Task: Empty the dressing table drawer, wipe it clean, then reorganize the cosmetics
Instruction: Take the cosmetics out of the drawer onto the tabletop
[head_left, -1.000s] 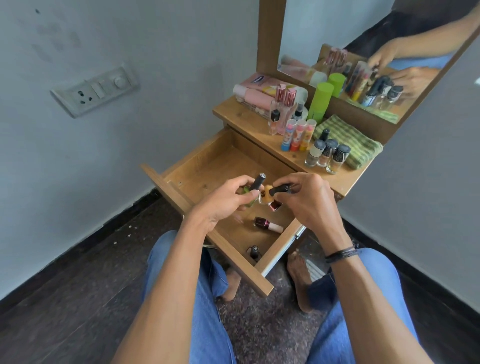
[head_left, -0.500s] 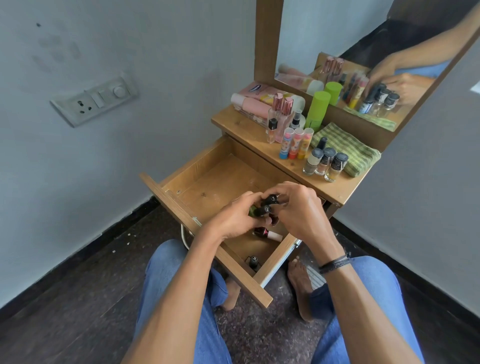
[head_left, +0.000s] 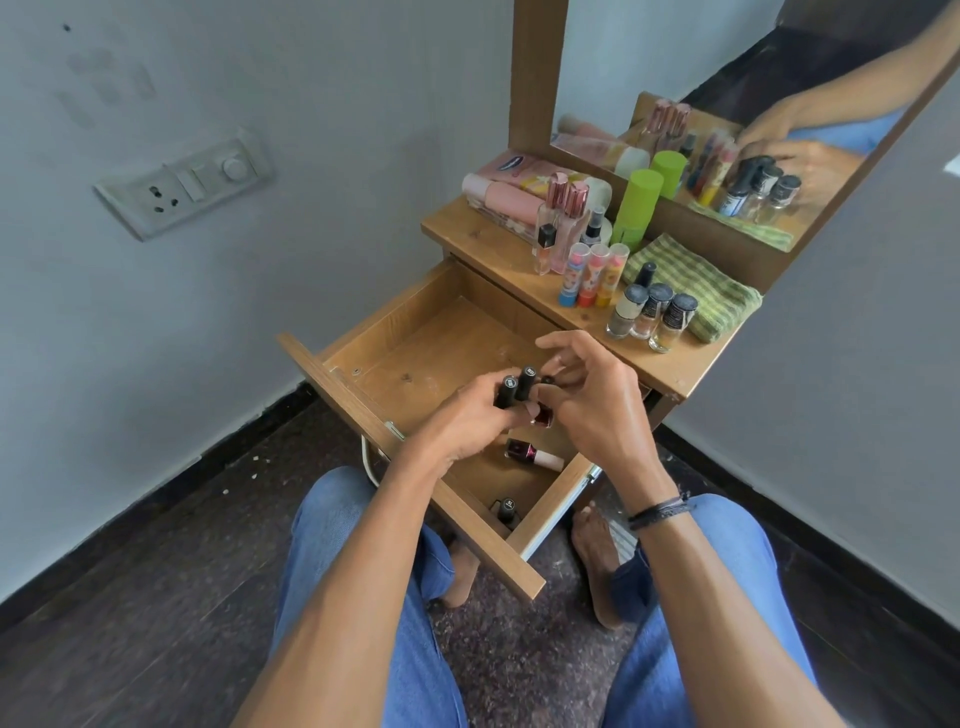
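Drawer (head_left: 415, 332) open below cluttered wooden tabletop (head_left: 498, 249), grey walls (head_left: 260, 312) around.

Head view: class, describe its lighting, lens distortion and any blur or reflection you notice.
Head view: soft, even light, weak shadows; wide-angle lens bends the mirror frame and drawer outward; left hand and right hand slightly soft; the mirror reflects both hands and bottles without glare.

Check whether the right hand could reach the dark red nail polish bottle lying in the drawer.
Probably yes: the right hand hovers just above the dark red nail polish bottle, with nothing covering it in the open wooden drawer.
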